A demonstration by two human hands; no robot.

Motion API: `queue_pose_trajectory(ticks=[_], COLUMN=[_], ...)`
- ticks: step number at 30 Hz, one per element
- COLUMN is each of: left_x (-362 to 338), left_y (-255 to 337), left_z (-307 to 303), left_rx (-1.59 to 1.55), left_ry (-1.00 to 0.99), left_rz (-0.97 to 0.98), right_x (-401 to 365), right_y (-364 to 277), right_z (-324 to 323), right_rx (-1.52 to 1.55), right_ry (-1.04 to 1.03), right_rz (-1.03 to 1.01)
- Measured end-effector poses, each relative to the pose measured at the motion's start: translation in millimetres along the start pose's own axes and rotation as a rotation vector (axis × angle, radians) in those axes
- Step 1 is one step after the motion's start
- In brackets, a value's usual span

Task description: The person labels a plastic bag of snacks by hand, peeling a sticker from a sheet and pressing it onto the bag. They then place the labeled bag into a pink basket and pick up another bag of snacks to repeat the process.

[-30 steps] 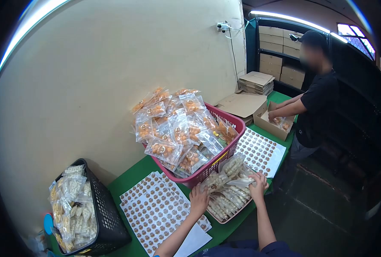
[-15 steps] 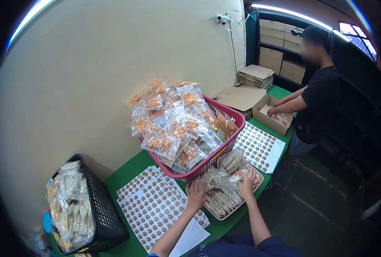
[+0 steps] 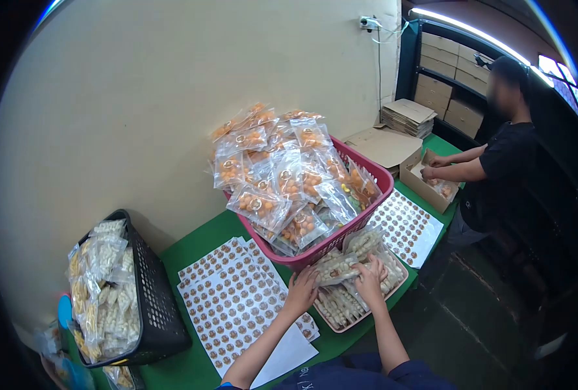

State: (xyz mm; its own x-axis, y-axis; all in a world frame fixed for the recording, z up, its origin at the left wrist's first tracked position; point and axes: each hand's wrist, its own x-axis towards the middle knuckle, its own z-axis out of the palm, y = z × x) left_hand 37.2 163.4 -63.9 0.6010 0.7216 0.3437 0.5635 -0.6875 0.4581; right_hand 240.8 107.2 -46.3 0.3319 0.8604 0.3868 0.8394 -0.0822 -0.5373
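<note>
My left hand (image 3: 302, 292) grips the left end of a clear plastic bag of pale snack pieces (image 3: 336, 269). At the bag's right end, the fingers of my right hand (image 3: 370, 283) are closed on its edge. A round brown sticker appears to be on the bag, near its lower side. Beneath the hands is a shallow pink tray (image 3: 342, 329) with similar snack bags (image 3: 344, 305) packed in rows. Another filled bag (image 3: 365, 242) lies at the tray's far side. My fingertips are partly hidden by the plastic.
A magenta basket (image 3: 315, 257) heaped with bags of orange snacks (image 3: 259, 205) stands behind the tray. Sticker sheets (image 3: 237, 305) lie to the left, another sheet (image 3: 406, 227) to the right. A black basket (image 3: 162, 305) holds more bags. A co-worker (image 3: 506, 149) handles a cardboard box (image 3: 425, 188).
My right hand has shifted along the bag and lowered slightly; the bag now lies stretched between both hands. The view has turned a little, so the background sits further right.
</note>
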Motion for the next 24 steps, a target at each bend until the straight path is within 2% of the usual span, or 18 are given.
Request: queue_pose_trajectory(ticks=[3,7,12,17,21,24], left_x=[0.2,-1.9,-28.2,-107.2,-176.4,-221.9], left_y=[-7.7,-9.4,10.9,11.9,-12.9,-32.6], left_z=[-1.8,-5.6,2.4,27.7,35.2,32.7], left_rx=[-0.123,-0.208,-0.331,-0.379,-0.355,-0.569], left_ry=[-0.010,0.076,0.287,0.174,0.204,0.385], left_rz=[-0.006,-0.054,-0.113,-0.195,-0.350,-0.688], right_x=[0.4,-6.1,-18.1,-29.1,-26.8,-27.3], right_y=[-15.2,-18.7,6.6,26.8,7.7,-20.4], right_z=[14.5,48.8,85.5,110.2,70.9,41.1], right_rx=[0.094,0.163,-0.104,-0.178,-0.130,0.003], right_ry=[0.006,-0.082,-0.038,-0.049,-0.250,-0.333], right_rz=[-0.093,-0.127,-0.307,-0.341,-0.248,-0.125])
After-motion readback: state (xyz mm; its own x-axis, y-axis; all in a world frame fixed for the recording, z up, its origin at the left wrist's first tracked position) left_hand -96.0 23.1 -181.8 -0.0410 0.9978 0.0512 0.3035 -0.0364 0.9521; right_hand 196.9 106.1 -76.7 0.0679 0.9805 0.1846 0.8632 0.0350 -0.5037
